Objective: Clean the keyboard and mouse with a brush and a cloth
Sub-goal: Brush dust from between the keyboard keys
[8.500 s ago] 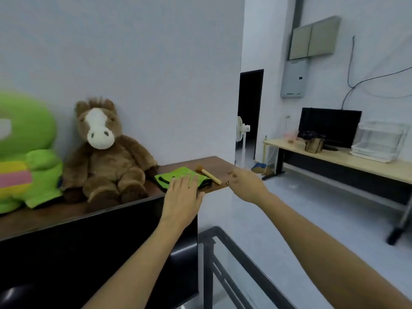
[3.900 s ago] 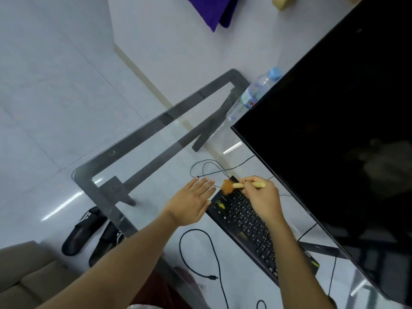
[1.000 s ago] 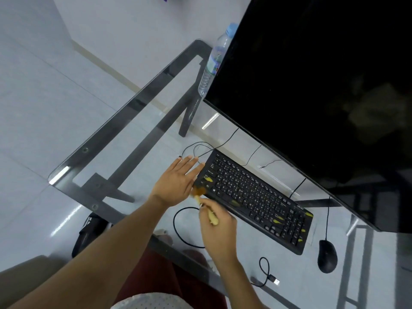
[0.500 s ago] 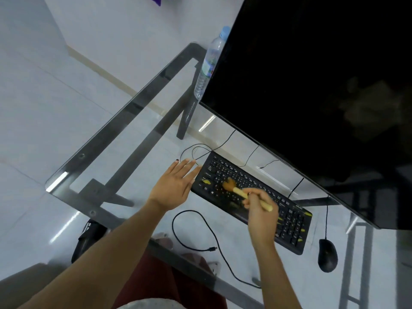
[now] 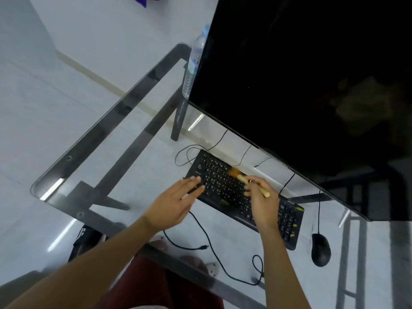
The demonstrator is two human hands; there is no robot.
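A black keyboard with a few yellow keys lies on the glass desk under the monitor. My right hand grips a small wooden-handled brush; its tan bristles rest on the upper key rows, left of centre. My left hand lies flat with fingers spread on the keyboard's left end. A black mouse sits on the glass to the right of the keyboard. No cloth is in view.
A big dark monitor overhangs the desk at the right. A plastic water bottle stands behind its left edge. Loose black cables trail over the glass near me. Dark shoes show on the floor below.
My right hand has carried the brush up and left along the keys. My left hand slid further onto the keyboard's left end.
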